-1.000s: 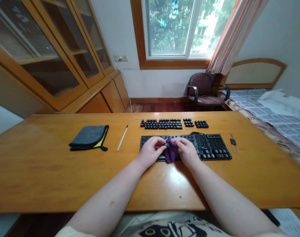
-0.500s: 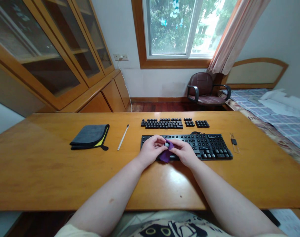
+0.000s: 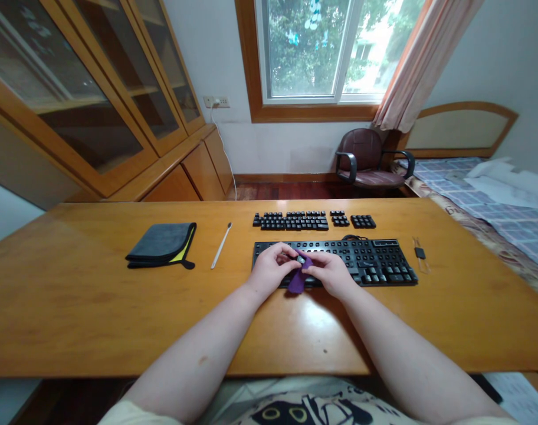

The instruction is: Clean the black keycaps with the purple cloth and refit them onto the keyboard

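A small purple cloth (image 3: 297,282) hangs between my two hands, just over the front part of a black keyboard (image 3: 361,254). In its folds sits a small keycap (image 3: 300,260), its pale underside showing. My left hand (image 3: 275,264) is closed, thumb and fingers pinching at the keycap from the left. From the other side my right hand (image 3: 328,270) pinches the cloth against the keycap. Many keys are off the keyboard, leaving bare switches; some caps stay on at its lower right. Behind it, removed keycaps (image 3: 295,222) lie in rows.
To the left are a folded grey cloth (image 3: 160,241) with yellow lining and a thin white brush (image 3: 221,245). A wire keycap puller (image 3: 420,254) lies right of the keyboard. Beyond the wooden table (image 3: 118,319) stands an office chair (image 3: 361,156).
The hands stay in nearly the same place. The keycap has tilted slightly between the fingers, and the hanging end of the purple cloth has shifted a little.
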`<action>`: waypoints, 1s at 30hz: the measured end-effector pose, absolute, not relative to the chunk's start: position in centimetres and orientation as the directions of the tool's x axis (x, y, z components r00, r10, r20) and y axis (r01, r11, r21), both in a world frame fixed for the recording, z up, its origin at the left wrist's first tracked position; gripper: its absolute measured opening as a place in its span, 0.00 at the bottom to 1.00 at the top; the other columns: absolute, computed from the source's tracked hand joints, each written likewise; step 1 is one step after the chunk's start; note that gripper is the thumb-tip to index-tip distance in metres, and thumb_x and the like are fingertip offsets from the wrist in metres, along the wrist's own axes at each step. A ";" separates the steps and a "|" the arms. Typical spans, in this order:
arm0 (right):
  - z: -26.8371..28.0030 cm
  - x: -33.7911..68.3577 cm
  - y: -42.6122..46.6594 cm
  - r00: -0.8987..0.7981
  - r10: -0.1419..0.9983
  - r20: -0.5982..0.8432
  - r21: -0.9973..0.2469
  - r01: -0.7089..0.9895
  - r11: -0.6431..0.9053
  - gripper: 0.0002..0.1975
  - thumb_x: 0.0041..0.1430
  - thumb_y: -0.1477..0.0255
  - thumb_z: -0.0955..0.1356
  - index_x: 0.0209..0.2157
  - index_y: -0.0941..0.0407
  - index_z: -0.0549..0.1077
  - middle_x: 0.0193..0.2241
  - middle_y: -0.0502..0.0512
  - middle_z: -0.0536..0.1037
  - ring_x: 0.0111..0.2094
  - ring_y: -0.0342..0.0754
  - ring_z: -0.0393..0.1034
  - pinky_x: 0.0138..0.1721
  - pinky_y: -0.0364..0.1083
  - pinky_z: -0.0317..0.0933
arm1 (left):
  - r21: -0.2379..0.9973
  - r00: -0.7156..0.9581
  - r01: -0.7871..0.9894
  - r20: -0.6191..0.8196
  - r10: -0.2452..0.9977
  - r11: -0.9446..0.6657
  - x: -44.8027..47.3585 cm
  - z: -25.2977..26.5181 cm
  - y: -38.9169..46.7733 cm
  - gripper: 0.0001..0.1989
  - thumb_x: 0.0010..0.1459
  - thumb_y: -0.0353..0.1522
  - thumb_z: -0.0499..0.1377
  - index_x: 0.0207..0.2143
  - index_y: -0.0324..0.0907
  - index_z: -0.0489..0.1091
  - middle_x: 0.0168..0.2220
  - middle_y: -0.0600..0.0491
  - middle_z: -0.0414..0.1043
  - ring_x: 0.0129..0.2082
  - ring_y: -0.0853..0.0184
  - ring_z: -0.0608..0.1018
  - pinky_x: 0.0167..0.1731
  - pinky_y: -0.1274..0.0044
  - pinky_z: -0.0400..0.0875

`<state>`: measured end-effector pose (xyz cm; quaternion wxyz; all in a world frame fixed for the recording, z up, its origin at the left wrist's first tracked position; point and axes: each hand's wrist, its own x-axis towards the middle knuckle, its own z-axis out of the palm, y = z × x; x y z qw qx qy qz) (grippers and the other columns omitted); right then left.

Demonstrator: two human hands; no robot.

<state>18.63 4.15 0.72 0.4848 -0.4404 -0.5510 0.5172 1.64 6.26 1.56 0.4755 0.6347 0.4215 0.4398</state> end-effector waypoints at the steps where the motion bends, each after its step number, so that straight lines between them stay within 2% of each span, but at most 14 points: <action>1: 0.8 18.6 4.2 -0.120 0.991 0.057 -0.998 -0.024 0.055 0.19 0.39 0.72 0.74 0.38 0.51 0.78 0.34 0.52 0.80 0.37 0.50 0.73 0.43 0.51 0.65 | 0.974 0.268 0.120 0.157 0.951 -0.195 1.6 1.5 6.3 0.10 0.44 0.31 0.65 0.30 0.39 0.68 0.30 0.54 0.72 0.28 0.71 0.75 0.31 0.78 0.71; 7: 1.4 18.6 4.2 -0.044 0.999 -0.022 -0.993 -0.115 -0.027 0.15 0.26 0.75 0.77 0.25 0.55 0.80 0.24 0.52 0.79 0.26 0.48 0.72 0.34 0.50 0.68 | 0.986 0.324 0.033 0.146 0.935 -0.166 1.7 1.9 6.3 0.08 0.44 0.28 0.64 0.29 0.40 0.69 0.30 0.55 0.74 0.30 0.70 0.76 0.35 0.77 0.71; 12: 1.4 18.8 4.3 -0.075 0.997 -0.021 -0.987 -0.158 -0.033 0.16 0.23 0.76 0.77 0.23 0.55 0.78 0.23 0.51 0.79 0.27 0.48 0.72 0.33 0.48 0.68 | 0.992 0.325 -0.048 0.127 0.937 -0.118 1.7 2.4 6.1 0.07 0.41 0.26 0.65 0.25 0.38 0.70 0.30 0.53 0.75 0.32 0.69 0.76 0.38 0.76 0.72; 15: 1.0 18.8 4.3 -0.055 0.998 0.003 -0.969 -0.245 -0.010 0.15 0.21 0.78 0.77 0.18 0.55 0.75 0.23 0.49 0.78 0.27 0.47 0.72 0.31 0.47 0.68 | 0.993 0.317 -0.064 0.116 0.941 -0.100 1.8 2.5 6.0 0.06 0.40 0.27 0.66 0.24 0.38 0.72 0.32 0.52 0.76 0.34 0.67 0.77 0.40 0.74 0.72; 19: 0.2 18.7 4.5 -0.064 0.997 0.040 -0.941 -0.339 0.016 0.13 0.24 0.79 0.77 0.16 0.55 0.73 0.24 0.48 0.77 0.27 0.44 0.71 0.32 0.46 0.67 | 0.992 0.297 -0.076 0.121 0.947 -0.103 1.9 2.1 5.9 0.06 0.42 0.27 0.65 0.26 0.38 0.73 0.32 0.51 0.76 0.34 0.66 0.77 0.42 0.72 0.71; 23: -0.3 18.8 4.5 -0.061 0.996 0.062 -0.929 -0.368 0.035 0.11 0.30 0.76 0.77 0.16 0.55 0.73 0.25 0.49 0.77 0.28 0.44 0.71 0.34 0.46 0.66 | 0.989 0.296 -0.085 0.143 0.944 -0.123 2.0 1.9 6.0 0.10 0.44 0.28 0.64 0.33 0.39 0.73 0.34 0.51 0.76 0.35 0.66 0.77 0.41 0.72 0.72; 30: 0.2 18.5 4.1 0.030 0.999 0.018 -0.959 -0.282 0.026 0.08 0.35 0.70 0.76 0.21 0.55 0.75 0.28 0.51 0.78 0.30 0.46 0.71 0.35 0.47 0.66 | 0.984 0.322 -0.015 0.172 0.931 -0.177 1.9 1.6 6.0 0.14 0.46 0.30 0.63 0.39 0.40 0.71 0.40 0.48 0.73 0.39 0.65 0.76 0.43 0.70 0.71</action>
